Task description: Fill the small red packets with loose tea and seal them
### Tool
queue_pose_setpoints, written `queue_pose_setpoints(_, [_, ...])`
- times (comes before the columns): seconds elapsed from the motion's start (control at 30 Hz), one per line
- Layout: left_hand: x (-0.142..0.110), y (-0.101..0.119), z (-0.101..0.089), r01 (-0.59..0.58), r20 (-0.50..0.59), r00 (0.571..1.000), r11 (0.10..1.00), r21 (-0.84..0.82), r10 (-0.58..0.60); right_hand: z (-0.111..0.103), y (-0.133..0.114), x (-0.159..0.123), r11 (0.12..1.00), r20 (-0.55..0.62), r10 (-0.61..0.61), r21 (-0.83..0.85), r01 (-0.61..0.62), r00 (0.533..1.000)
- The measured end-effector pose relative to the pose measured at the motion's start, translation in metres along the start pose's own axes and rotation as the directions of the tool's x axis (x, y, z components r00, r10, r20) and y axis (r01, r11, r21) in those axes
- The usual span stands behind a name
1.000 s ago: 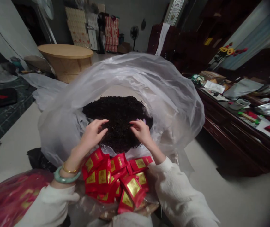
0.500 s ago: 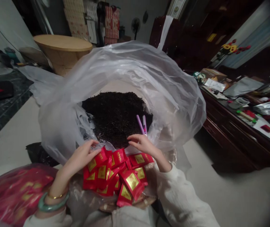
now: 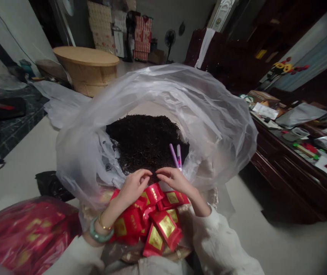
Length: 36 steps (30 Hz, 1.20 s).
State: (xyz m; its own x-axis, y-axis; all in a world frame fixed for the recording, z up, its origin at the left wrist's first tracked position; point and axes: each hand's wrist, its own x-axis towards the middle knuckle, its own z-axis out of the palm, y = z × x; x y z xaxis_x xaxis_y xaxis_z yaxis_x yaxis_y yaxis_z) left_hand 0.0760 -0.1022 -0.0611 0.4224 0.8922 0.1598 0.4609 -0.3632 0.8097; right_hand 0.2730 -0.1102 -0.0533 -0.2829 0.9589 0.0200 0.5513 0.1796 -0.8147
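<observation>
A big clear plastic bag (image 3: 209,114) stands open in front of me, holding a heap of dark loose tea leaves (image 3: 146,141). Two purple and pink sticks (image 3: 175,155) poke out of the tea at its right. A pile of red packets with gold labels (image 3: 157,223) lies on my lap just below the bag's near edge. My left hand (image 3: 133,186) and my right hand (image 3: 174,179) meet fingertip to fingertip at the near edge of the tea, right above the top red packets. Both have curled, pinched fingers; what they pinch is hidden.
A clear bag full of red packets (image 3: 22,233) lies at my lower left. A round wooden table (image 3: 87,61) stands at the back left. A dark wooden counter (image 3: 289,168) cluttered with papers and foil bags runs along the right. A black object (image 3: 48,184) lies on the pale floor.
Both hands drew back from the middle of the tea heap to its near edge and came together above the red packets. The two sticks in the tea came into sight.
</observation>
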Motion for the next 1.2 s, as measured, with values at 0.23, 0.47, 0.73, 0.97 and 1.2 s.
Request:
queue_pose_setpoints(0.23, [0.012, -0.002, 0.002, 0.007, -0.067, 0.998, 1.0, -0.008, -0.007, -0.003, -0.007, -0.011, 0.983, 0.157, -0.014, -0.179, 0.042, 0.988])
queue_pose_setpoints(0.47, [0.001, -0.014, -0.009, 0.107, 0.024, 0.994, 0.993, -0.053, -0.106, 0.0, 0.003, -0.049, 0.842, 0.271, 0.19, -0.539, -0.015, 0.944])
queue_pose_setpoints(0.73, [0.002, -0.007, -0.012, 0.093, 0.088, 0.992, 0.992, -0.088, -0.085, -0.028, 0.013, -0.062, 0.981, 0.059, 0.141, -0.145, -0.131, 0.988])
queue_pose_setpoints(0.97, [0.001, 0.011, -0.016, 0.196, 0.189, 0.974, 0.887, -0.418, -0.126, -0.02, -0.017, -0.039, 0.979, -0.437, 0.079, 0.203, 0.013, 0.896])
queue_pose_setpoints(1.2, [-0.001, 0.014, -0.02, 0.156, 0.152, 0.983, 0.897, -0.414, -0.101, 0.016, -0.035, -0.003, 0.948, -0.434, -0.316, -0.173, 0.266, 0.844])
